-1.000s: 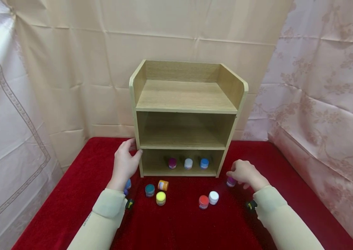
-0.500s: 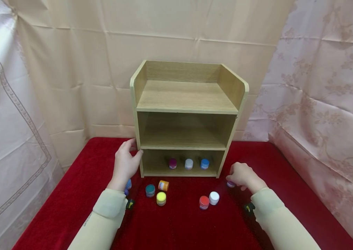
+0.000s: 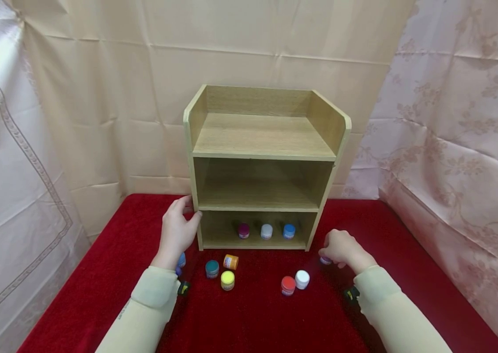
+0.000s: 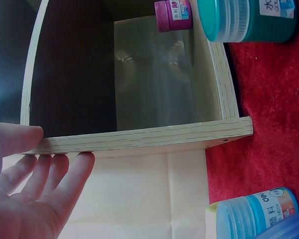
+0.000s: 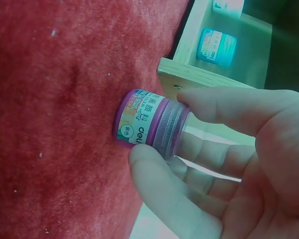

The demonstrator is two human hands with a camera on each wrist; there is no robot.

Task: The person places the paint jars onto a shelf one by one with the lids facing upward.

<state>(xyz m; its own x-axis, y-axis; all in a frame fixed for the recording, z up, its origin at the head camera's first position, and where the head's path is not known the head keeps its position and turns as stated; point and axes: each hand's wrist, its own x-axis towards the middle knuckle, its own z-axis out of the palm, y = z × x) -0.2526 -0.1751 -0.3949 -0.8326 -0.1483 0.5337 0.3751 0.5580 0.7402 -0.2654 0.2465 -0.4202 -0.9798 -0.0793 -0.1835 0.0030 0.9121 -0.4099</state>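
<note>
My right hand (image 3: pixel 345 247) holds a purple paint jar (image 5: pixel 142 119) by its lid, thumb on one side and fingers on the other. The jar is at the red cloth, just right of the wooden shelf (image 3: pixel 262 137); in the head view the hand hides most of it. My left hand (image 3: pixel 177 233) grips the shelf's left side panel (image 4: pixel 139 139), thumb at the front edge and fingertips against the outer face. On the bottom level stand a magenta jar (image 3: pixel 243 231), a white-lidded jar (image 3: pixel 266 232) and a blue jar (image 3: pixel 289 232).
On the red cloth (image 3: pixel 253 323) are a teal jar (image 3: pixel 211 269), a yellow jar (image 3: pixel 227 280), an orange jar (image 3: pixel 231 262) on its side, a red jar (image 3: pixel 287 285) and a white jar (image 3: pixel 302 279). Blue jars (image 3: pixel 181 260) lie partly behind my left wrist. Curtains (image 3: pixel 99 98) hang around.
My right hand has lowered a little over the purple paint jar, covering more of it, and then stayed there. The left hand keeps its place on the shelf.
</note>
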